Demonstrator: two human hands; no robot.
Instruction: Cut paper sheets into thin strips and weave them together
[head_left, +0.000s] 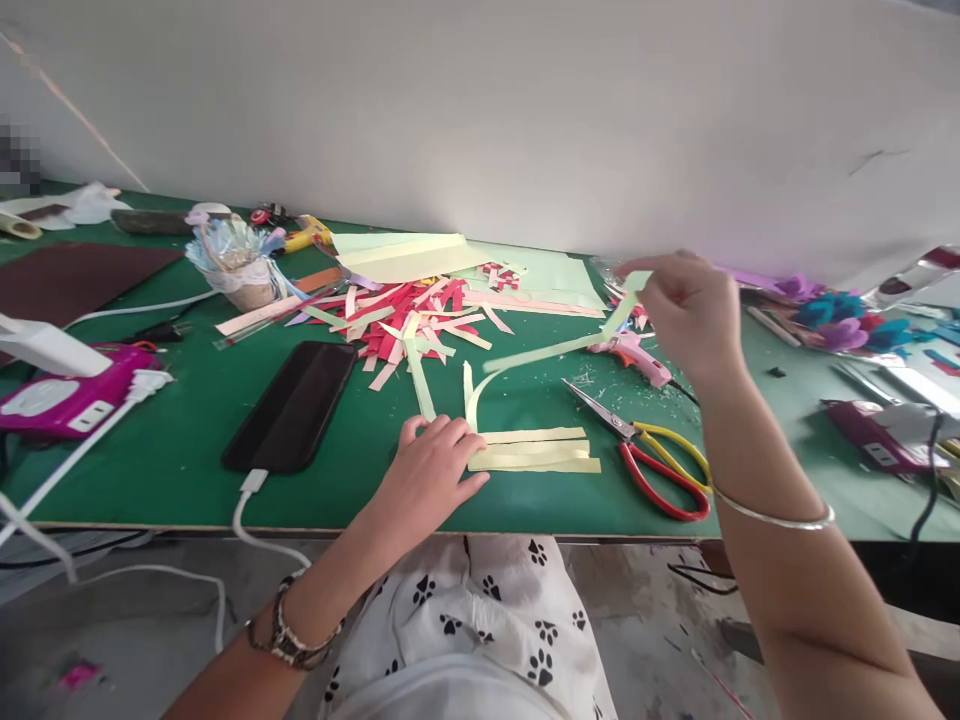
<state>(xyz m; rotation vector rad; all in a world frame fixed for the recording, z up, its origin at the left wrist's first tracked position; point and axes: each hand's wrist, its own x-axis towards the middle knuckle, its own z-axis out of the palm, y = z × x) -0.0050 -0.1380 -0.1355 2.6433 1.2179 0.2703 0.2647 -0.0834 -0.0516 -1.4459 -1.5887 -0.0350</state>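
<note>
My left hand [433, 462] lies palm down near the table's front edge, fingers resting on a small layout of paper strips and thumb stretched apart. From under it several pale yellow paper strips [536, 453] run to the right. A pale green strip [421, 378] sticks out behind the fingers. My right hand [694, 305] is raised over the back right of the table, closed in a pinch on the end of a long pale green paper strip [551, 352]. That strip hangs in a curve down to the layout by my left hand. Scissors [637, 445] with red and yellow handles lie partly open below my right hand.
Red, pink and green paper scraps [405, 318] are heaped behind the layout, with pale paper sheets [540, 270] beyond. A charging phone [292, 405] lies left. A pink glue gun [637, 358] is near the right wrist. A decorated pot [244, 285] and magenta power strip [75, 385] stand left.
</note>
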